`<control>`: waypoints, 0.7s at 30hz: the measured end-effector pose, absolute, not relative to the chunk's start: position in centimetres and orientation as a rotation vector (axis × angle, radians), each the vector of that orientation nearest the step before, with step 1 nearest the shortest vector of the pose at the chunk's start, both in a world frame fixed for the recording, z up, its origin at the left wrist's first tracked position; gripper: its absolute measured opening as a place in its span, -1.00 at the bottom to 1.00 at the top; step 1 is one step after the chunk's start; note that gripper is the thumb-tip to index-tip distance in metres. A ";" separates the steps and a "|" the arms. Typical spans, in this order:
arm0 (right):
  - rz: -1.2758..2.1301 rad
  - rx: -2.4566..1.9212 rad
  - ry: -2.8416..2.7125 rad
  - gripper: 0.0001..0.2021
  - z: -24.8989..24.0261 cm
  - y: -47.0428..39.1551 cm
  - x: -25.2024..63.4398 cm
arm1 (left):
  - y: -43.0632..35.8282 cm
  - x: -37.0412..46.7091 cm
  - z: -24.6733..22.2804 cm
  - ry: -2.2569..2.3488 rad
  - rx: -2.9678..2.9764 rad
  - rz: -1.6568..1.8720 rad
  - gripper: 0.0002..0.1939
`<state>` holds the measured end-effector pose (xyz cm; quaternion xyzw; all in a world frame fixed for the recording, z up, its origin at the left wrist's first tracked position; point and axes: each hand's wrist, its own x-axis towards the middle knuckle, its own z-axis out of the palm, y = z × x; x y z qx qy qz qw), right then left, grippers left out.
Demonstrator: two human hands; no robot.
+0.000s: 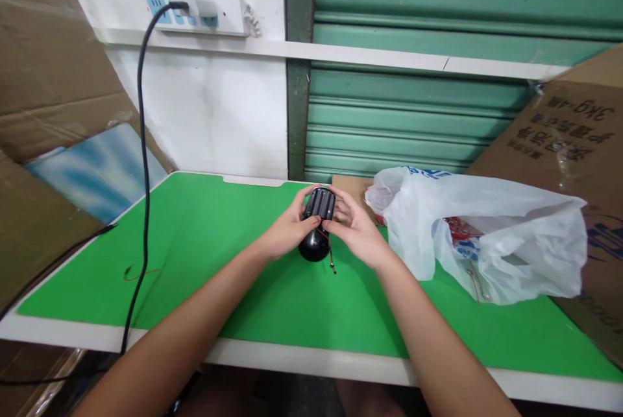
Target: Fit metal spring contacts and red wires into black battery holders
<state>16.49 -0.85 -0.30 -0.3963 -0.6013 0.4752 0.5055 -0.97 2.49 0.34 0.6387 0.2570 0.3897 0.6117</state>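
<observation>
Between my two hands is a black plastic device (pixel 314 247) with a rounded, glossy near end and a ribbed, slotted far part that looks like a battery compartment. My left hand (pixel 291 226) wraps its left side, thumb on the middle of the device. From the right, my right hand (pixel 354 226) grips it with the thumb close to the other thumb. A thin reddish wire (pixel 331 251) with a small metal tip hangs from the device's right side. The fingers behind the device are partly hidden.
A white plastic bag (pixel 525 235) with red and blue packets lies on the right of the green tabletop (pixel 272 313). A black cable (pixel 142 144) hangs from the power strip (pixel 228 15) across the left side. A loose thin wire (pixel 141 274) lies near it. Cardboard (pixel 559 164) stands at both sides.
</observation>
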 end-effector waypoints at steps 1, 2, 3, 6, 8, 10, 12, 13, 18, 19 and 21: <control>1.144 -0.957 -1.459 -0.20 -0.3 -0.9 16.5 | 2.5 -1.0 0.4 0.595 1.471 0.899 -0.21; 1.146 -0.956 -1.464 -0.21 -0.3 -0.9 16.5 | 2.5 -1.1 0.4 0.595 1.471 0.894 -0.20; 1.152 -0.953 -1.465 -0.22 -0.3 -0.9 16.5 | 2.5 -1.2 0.5 0.592 1.476 0.884 -0.19; 1.179 -0.935 -1.456 -0.23 -0.3 -0.9 16.5 | 2.4 -1.5 0.8 0.570 1.532 0.847 -0.18; 1.188 -0.927 -1.445 -0.24 -0.3 -0.8 16.5 | 2.3 -1.6 0.9 0.563 1.609 0.834 -0.18; 1.184 -0.927 -1.433 -0.26 -0.4 -0.8 16.5 | 2.3 -1.6 0.8 0.565 1.696 0.844 -0.19; 1.173 -0.924 -1.424 -0.28 -0.5 -0.8 16.3 | 2.3 -1.4 0.5 0.565 1.770 0.877 -0.20; 1.170 -0.921 -1.420 -0.29 -0.5 -0.8 16.2 | 2.3 -1.3 0.3 0.562 1.799 0.902 -0.21; 1.185 -0.913 -1.386 -0.26 -0.6 -0.7 15.9 | 2.2 -0.9 -0.1 0.571 1.896 0.994 -0.22; 1.193 -0.914 -1.375 -0.25 -0.7 -0.6 15.9 | 2.1 -0.8 0.0 0.580 1.906 1.000 -0.22; 1.216 -0.917 -1.351 -0.23 -0.7 -0.6 15.9 | 2.0 -0.7 0.1 0.603 1.915 1.000 -0.23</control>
